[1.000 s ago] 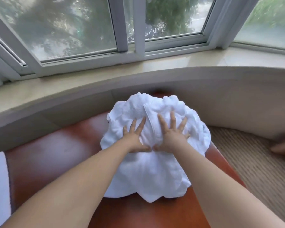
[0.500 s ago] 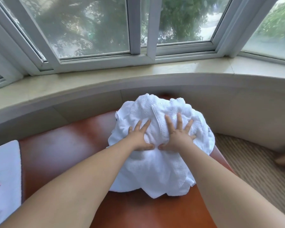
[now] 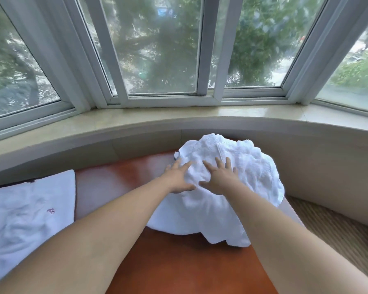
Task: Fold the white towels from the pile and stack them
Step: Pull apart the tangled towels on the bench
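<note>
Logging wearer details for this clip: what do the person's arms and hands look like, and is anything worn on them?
Both forearms are bare as far as the frame shows, no sleeves in view. The left hand and right hand wear no gloves; no rings, watch or bracelets are visible. The fingers are slightly motion-blurred, so small details cannot be ruled out.

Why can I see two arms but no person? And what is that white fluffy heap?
The camera sits on the person's head and looks down, so you see only their own arms. The left hand and right hand lie flat, fingers spread, on a pile of white towels. They press on it; nothing is gripped. The pile sits on a brown table by a window. On the left lies another towel, flat, with a small red mark.
</note>
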{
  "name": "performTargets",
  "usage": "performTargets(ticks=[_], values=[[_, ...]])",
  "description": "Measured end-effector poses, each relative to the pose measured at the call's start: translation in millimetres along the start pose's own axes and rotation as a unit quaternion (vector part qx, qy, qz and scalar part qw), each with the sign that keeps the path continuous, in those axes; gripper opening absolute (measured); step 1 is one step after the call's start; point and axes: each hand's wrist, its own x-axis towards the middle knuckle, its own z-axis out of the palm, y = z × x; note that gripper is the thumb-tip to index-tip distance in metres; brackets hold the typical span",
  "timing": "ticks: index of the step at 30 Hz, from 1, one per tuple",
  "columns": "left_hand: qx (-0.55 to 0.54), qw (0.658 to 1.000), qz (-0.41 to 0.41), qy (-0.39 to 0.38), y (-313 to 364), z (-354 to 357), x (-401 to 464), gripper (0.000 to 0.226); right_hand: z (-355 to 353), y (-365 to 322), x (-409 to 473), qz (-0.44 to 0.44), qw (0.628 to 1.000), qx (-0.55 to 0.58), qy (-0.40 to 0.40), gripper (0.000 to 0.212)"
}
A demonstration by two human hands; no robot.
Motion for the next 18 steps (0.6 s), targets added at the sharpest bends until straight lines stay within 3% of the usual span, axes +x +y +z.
performTargets(ticks=[6, 18], values=[[-0.037, 0.998, -0.048, 0.033, -74, -8, -63, 0.094, 11, -92, -30, -0.075, 0.996, -0.038, 0.011, 0.052], [-0.069, 0.981, -0.175, 0.05, -289, 14, -225, 0.094, 90, -309, -99, -0.163, 0.978, -0.111, -0.068, 0.047]])
